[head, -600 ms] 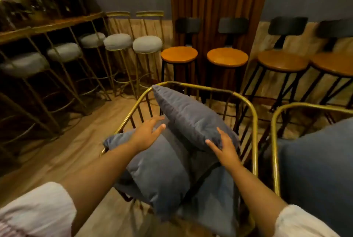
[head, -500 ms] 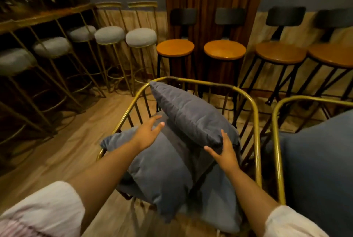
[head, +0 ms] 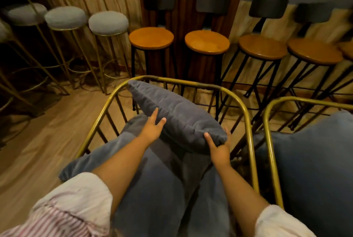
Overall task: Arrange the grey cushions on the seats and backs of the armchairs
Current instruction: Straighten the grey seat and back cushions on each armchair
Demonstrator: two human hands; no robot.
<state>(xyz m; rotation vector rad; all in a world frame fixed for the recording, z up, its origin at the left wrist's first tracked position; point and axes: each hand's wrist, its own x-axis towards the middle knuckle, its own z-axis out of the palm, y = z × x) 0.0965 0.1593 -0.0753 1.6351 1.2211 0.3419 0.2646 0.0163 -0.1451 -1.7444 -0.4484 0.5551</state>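
A grey back cushion [head: 177,114] leans inside the gold wire armchair [head: 246,114], its top corner at the back rail. My left hand [head: 152,127] rests flat on the cushion's near left edge, fingers spread. My right hand [head: 219,149] grips the cushion's lower right corner, thumb in front and fingers behind. Below lies a larger grey seat cushion [head: 152,185], hanging over the chair's front left. A second gold armchair [head: 269,141] at the right holds another grey cushion [head: 315,170].
Gold bar stools with grey round pads [head: 108,22] line the left wall. Black stools with round wooden seats [head: 207,42] stand in a row behind the armchairs. Wooden floor [head: 47,141] lies open to the left.
The camera has tilted down and come nearer. My right hand has closed on the cushion's lower right corner; my left hand moved up onto the cushion's edge.
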